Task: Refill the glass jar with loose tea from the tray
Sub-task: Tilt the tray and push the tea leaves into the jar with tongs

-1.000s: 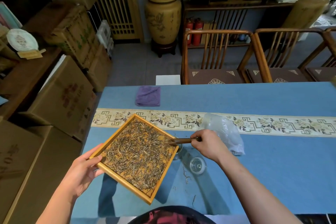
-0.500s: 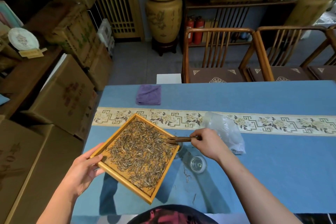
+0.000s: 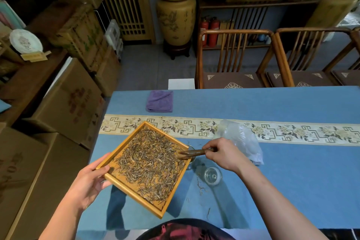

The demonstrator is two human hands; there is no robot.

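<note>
Near the table's (image 3: pixel 292 191) left edge, above the blue cloth, the left hand (image 3: pixel 88 181) holds a square wooden tray (image 3: pixel 136 191) off the surface, its grip closed on the tray's left corner with the thumb on the rim. Loose tea (image 3: pixel 150 163) covers most of the tray floor. The tray's right corner overlaps the glass jar (image 3: pixel 191 159), which stands on the cloth and is mostly hidden behind it. The right hand (image 3: pixel 224 155) pinches a wooden tea scoop (image 3: pixel 191 154), its grip tight on the handle, the scoop's tip lying over the tray's right corner among the leaves. A glass lid (image 3: pixel 212 175) rests on the cloth just beside the jar, toward the near edge. A crumpled clear plastic bag (image 3: pixel 241 138) lies behind the right hand. A folded purple cloth (image 3: pixel 159 101) sits by the far edge.
</note>
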